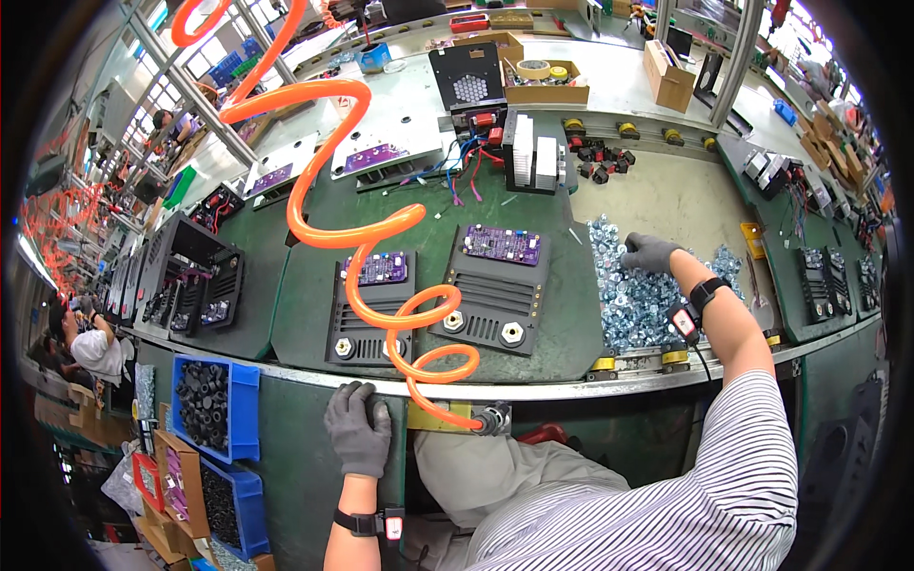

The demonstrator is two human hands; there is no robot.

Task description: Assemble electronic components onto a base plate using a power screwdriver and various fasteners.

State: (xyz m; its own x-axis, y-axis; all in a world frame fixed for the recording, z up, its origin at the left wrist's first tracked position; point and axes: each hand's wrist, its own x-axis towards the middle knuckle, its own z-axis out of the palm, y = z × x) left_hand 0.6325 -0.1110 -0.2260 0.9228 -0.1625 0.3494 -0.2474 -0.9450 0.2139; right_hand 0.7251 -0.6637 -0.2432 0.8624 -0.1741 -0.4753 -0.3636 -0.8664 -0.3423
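My right hand (650, 253), in a dark grey glove, is at the far part of a heap of small shiny metal fasteners (633, 309). Its fingers are curled down at the heap, and anything between them is too small to make out. Lower left, my left hand (357, 428), gloved alike, lies on the green bench against its metal rail, fingers together, thumb apart, holding nothing. Between the hands lie two black slotted panels, a right one (490, 297) and a left one (371, 314). Each carries a purple circuit board (500, 245) and large metal nuts (512, 332).
An orange coiled hose (328, 90) hangs across the left panel, down to a fitting (492, 419) at the bench edge. Blue bins (249, 409) of black parts stand lower left. Beyond the panels are wired heat sinks (522, 152); black parts (602, 160) lie beyond the heap.
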